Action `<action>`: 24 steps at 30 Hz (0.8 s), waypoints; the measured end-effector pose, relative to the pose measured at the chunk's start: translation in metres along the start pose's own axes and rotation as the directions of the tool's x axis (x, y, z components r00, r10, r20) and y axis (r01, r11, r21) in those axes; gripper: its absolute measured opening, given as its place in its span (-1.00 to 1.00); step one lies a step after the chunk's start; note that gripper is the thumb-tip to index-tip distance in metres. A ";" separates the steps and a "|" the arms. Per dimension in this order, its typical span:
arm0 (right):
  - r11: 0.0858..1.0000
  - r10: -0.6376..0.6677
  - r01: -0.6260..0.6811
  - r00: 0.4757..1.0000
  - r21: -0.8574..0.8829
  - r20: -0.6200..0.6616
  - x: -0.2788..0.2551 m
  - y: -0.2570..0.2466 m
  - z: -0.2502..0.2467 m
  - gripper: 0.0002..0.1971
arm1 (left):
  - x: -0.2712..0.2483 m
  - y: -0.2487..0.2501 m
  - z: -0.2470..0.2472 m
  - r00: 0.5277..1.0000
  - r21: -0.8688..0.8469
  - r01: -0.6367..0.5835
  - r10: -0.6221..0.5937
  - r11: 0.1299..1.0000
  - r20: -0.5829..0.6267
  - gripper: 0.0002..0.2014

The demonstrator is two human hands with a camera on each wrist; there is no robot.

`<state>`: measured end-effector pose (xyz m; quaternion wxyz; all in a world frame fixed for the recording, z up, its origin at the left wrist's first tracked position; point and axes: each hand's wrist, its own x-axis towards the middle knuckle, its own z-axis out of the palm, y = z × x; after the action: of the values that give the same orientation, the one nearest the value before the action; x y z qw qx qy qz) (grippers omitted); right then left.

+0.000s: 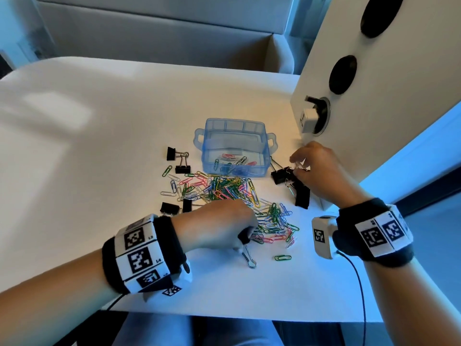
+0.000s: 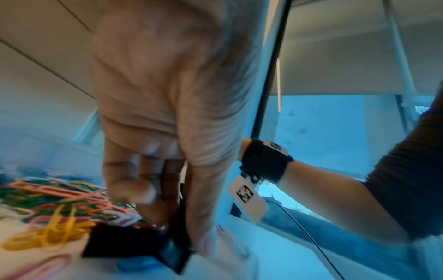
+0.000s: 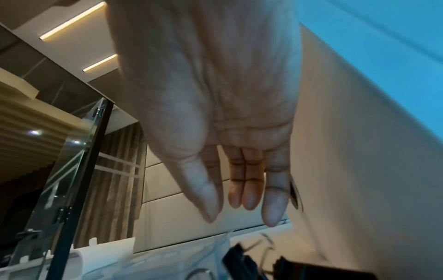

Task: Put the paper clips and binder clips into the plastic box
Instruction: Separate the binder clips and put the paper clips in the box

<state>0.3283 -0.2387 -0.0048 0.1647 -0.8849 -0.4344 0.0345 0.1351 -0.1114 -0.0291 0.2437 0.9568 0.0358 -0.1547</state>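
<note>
Binder clip (image 1: 245, 236) in left hand (image 1: 219, 224)

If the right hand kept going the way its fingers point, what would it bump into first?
Most likely the cluster of black binder clips directly under the right hand; its fingertips point down at them, straight and apart. The head view suggests a wire handle may already be touched, but depth is unclear.

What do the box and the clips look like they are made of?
Box: clear blue plastic, glossy; the clips inside show through its walls. Paper clips: thin bent wire in bright colours, likely coated metal. Binder clips: matte black bodies with shiny silver wire handles, probably steel.
</note>
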 end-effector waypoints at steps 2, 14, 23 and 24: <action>0.999 -0.034 0.033 0.999 0.040 0.009 -0.005 -0.006 0.002 -0.78 | 0.000 -0.006 -0.002 0.997 -0.106 0.020 -0.027 0.994 -0.067 -0.82; 0.939 -0.335 0.327 0.812 0.103 0.478 -0.021 -0.083 0.032 -0.57 | -0.029 -0.114 -0.090 0.738 -0.206 0.408 -0.454 0.889 -0.498 -0.86; 0.919 -0.305 0.394 0.728 -0.011 0.614 -0.004 -0.115 0.056 -0.32 | -0.020 -0.164 -0.077 0.680 -0.223 0.580 -0.616 0.784 -0.396 -0.82; 0.912 -0.311 0.410 0.723 -0.020 0.617 -0.007 -0.112 0.055 -0.32 | -0.021 -0.166 -0.076 0.679 -0.226 0.584 -0.622 0.779 -0.390 -0.77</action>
<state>0.2277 -0.1658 -0.0208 -0.0476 -0.7356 -0.6291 0.2466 0.1125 0.0709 -0.0353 0.2036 0.8891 0.4098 -0.0025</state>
